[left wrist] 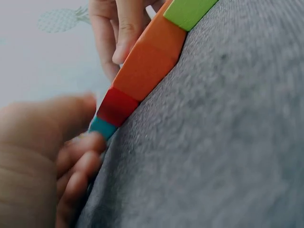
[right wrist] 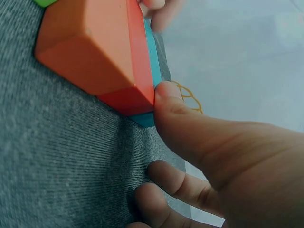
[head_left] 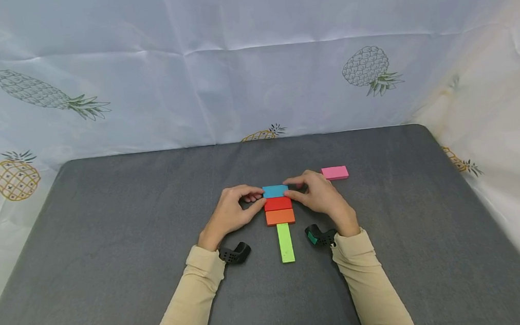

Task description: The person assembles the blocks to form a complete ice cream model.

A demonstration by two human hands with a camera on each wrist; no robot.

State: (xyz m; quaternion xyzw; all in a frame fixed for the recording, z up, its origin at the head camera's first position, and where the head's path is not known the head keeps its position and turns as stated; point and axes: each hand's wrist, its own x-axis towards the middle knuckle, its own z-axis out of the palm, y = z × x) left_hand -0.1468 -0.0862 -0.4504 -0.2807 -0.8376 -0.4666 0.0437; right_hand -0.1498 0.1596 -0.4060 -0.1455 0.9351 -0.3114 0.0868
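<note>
Both hands are on the blue block (head_left: 275,190), the far piece of a flat row on the grey mat (head_left: 109,237). The left hand (head_left: 230,214) pinches the block's left end with curled fingertips and thumb, and the right hand (head_left: 318,196) does the same at the right end; the right wrist view shows that thumb (right wrist: 164,95) pressed against the block's end face. Just behind the blue block, toward the person, lies the red block (head_left: 277,203), touching it, then the orange block (head_left: 280,216), then the green block (head_left: 285,242) lying lengthwise. The pink block (head_left: 334,172) lies apart, beyond and to the right of the blue one. These look like small painted wooden blocks: I'd judge them light, stiff and smooth-faced, so a pinch across the two short ends, as here, seems the sure hold, with a nudge likely to shift the neighbours. The mat's fabric looks finely woven and soft, probably grippy enough to keep the row from sliding. Behind the blue block, past the mat's far edge, hangs a pale cloth (head_left: 250,55) printed with pineapples, creased and wrapping round the right side too.
</note>
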